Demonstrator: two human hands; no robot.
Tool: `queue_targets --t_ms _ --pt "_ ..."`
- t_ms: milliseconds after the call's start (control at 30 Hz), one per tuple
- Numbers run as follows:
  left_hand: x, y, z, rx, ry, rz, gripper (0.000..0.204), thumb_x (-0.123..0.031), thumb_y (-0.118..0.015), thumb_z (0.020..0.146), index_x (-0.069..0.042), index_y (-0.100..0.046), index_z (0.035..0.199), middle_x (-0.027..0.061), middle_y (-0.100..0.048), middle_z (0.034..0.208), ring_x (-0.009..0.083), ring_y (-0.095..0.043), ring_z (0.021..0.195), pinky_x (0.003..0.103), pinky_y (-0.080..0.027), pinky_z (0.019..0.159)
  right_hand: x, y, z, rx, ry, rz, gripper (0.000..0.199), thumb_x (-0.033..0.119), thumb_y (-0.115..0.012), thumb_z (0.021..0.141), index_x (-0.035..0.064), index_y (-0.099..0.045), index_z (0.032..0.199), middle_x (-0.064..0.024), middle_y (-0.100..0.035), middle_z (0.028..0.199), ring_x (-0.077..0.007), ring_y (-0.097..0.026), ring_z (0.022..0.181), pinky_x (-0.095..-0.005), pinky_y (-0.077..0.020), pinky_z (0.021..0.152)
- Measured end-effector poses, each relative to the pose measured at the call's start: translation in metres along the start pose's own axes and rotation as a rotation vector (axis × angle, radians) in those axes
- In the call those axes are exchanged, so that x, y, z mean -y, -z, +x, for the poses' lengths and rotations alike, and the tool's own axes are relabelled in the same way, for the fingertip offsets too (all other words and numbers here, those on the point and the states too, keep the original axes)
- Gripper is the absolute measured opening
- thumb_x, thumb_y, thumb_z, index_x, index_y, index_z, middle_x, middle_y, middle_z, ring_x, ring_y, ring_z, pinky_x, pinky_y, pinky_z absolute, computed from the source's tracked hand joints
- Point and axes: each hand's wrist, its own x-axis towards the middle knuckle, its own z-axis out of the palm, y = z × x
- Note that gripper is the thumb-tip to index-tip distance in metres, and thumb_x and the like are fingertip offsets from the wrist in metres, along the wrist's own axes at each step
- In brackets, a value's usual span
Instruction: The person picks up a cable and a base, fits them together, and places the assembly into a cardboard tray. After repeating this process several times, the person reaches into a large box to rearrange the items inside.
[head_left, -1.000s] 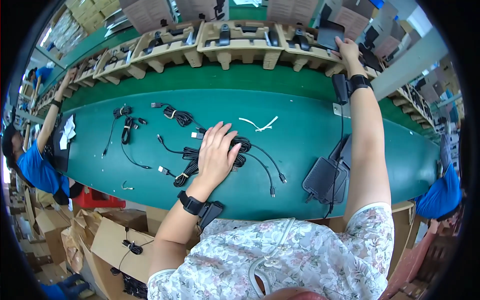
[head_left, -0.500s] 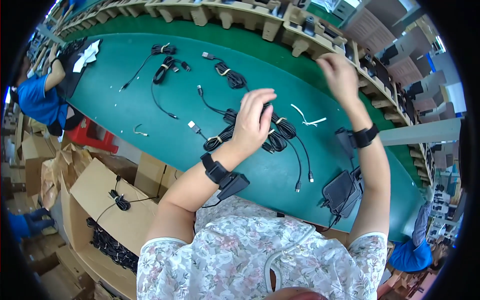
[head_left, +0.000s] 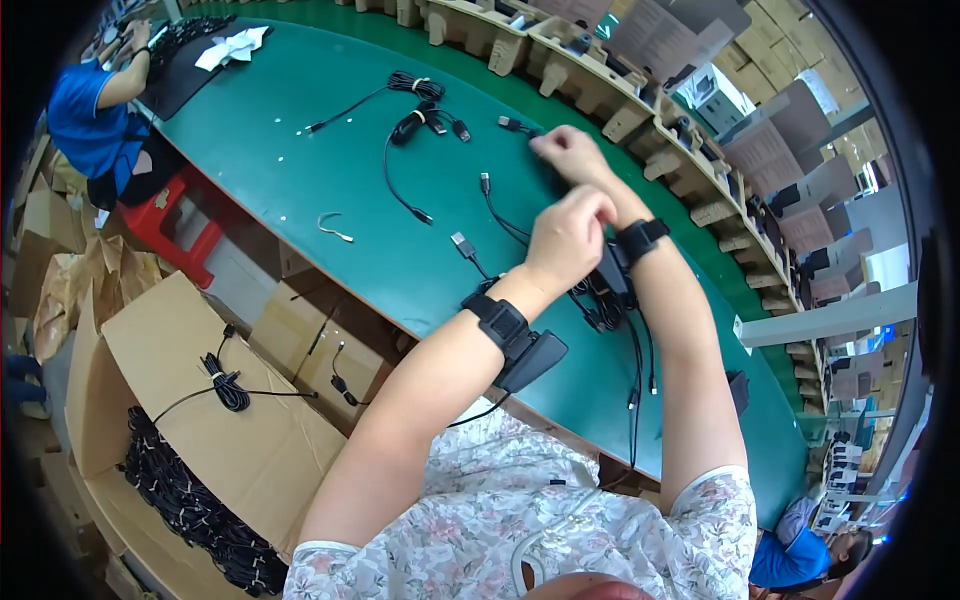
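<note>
My left hand point(head_left: 570, 238) is above the table with fingers curled closed, close to my right wrist; anything in it is hidden. My right hand point(head_left: 574, 158) reaches farther out, fingers drawn together over a dark cable bundle that it mostly covers. The USB plug point(head_left: 512, 123) of that cable shows just left of its fingertips. Below my hands are more coiled black cables point(head_left: 603, 308), partly covered by my arms. A pale USB plug point(head_left: 462, 243) lies left of my left hand. Each wrist wears a black strap point(head_left: 640, 238) with a dark device.
Tied black cables point(head_left: 412, 122) lie farther left on the green table point(head_left: 350, 290). Moulded cardboard trays point(head_left: 590, 72) line the far side. An open carton point(head_left: 215, 430) of cables stands at lower left. A person in blue point(head_left: 95, 120) sits at far left beside a red stool point(head_left: 170, 225).
My right hand has come left and inward, onto the far cable bundle. My left hand's fingers have curled in. The view has shifted, so the table appears farther right.
</note>
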Motion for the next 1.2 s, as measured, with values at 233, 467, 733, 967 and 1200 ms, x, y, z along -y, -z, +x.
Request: queue_targets --t_ms 233,467,733,967,1200 --pt "-0.031 0.016 0.016 0.194 0.885 -1.16 0.014 -0.018 -0.051 0.091 -0.004 -0.049 0.094 0.0031 -0.055 0.072 0.0098 -0.053 0.054 0.02 -0.036 0.04 0.029 0.069 -0.058 -0.03 -0.094 1.213 0.027 0.03 -0.046 0.094 0.0054 -0.048 0.105 -0.0065 -0.057 0.078 -0.0141 -0.054 0.065 -0.0238 -0.0436 0.06" --pt "0.005 0.018 0.012 0.001 0.719 -1.417 0.014 -0.017 -0.049 0.093 -0.005 -0.049 0.101 0.0036 -0.054 0.071 0.0091 -0.051 0.053 0.019 -0.036 0.04 0.04 0.074 -0.127 0.094 0.171 1.108 0.024 0.022 -0.049 0.092 0.0051 -0.047 0.109 -0.0071 -0.055 0.083 -0.0128 -0.051 0.069 -0.0227 -0.0426 0.063" --pt "-0.015 -0.001 -0.001 0.298 0.831 -1.132 0.021 -0.005 -0.051 0.088 -0.005 -0.05 0.109 0.0036 -0.055 0.082 0.0102 -0.051 0.061 0.02 -0.039 0.051 0.05 0.053 -0.164 -0.414 0.491 -0.292 0.024 0.007 -0.064 0.075 0.0043 -0.056 0.097 -0.0155 -0.052 0.103 -0.0258 -0.051 0.089 -0.0325 -0.0459 0.073" --pt "-0.03 0.003 0.004 0.452 0.749 -1.329 0.046 -0.004 -0.052 0.086 -0.01 -0.04 0.13 0.0039 -0.054 0.088 0.0104 -0.054 0.068 0.02 -0.041 0.054 0.037 0.076 -0.183 -0.492 0.521 -0.257 0.031 -0.001 -0.064 0.07 0.0039 -0.057 0.1 -0.0175 -0.046 0.12 -0.0298 -0.05 0.099 -0.0379 -0.0437 0.082" --pt "-0.036 0.005 0.003 0.491 0.75 -1.1 0.05 -0.011 -0.054 0.088 -0.01 -0.035 0.134 0.0055 -0.054 0.093 0.0098 -0.054 0.071 0.019 -0.042 0.056 -0.035 0.135 -0.182 -0.611 0.458 -0.215 0.022 0.002 -0.059 0.08 0.0022 -0.055 0.101 -0.0148 -0.056 0.105 -0.0261 -0.054 0.093 -0.033 -0.0446 0.081"
